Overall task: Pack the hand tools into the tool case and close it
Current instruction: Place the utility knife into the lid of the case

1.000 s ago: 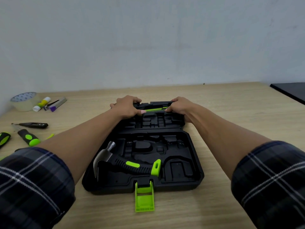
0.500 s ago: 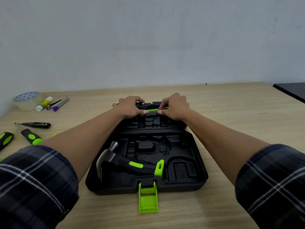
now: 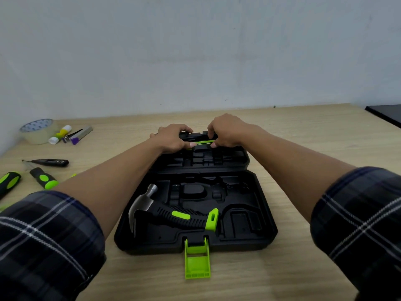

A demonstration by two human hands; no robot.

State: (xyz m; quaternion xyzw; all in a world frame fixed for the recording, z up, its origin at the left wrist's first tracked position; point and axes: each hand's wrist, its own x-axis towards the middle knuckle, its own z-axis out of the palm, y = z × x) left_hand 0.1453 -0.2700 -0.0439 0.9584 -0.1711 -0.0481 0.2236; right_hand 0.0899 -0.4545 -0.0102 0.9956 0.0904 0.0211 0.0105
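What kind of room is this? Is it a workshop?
Probably a plain desk or worktable in a room, not a real workshop. There's a light wooden table against a bare pale wall, with a roll of tape and a glue stick lying beside the open tool case.

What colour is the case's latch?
Bright lime green; the latch shows clearly in the head view, flipped open at the case's near edge.

One head-worn view looks forward and down from close behind both forearms, facing the wall beyond the left hand [image 3: 173, 139] and right hand [image 3: 227, 132].
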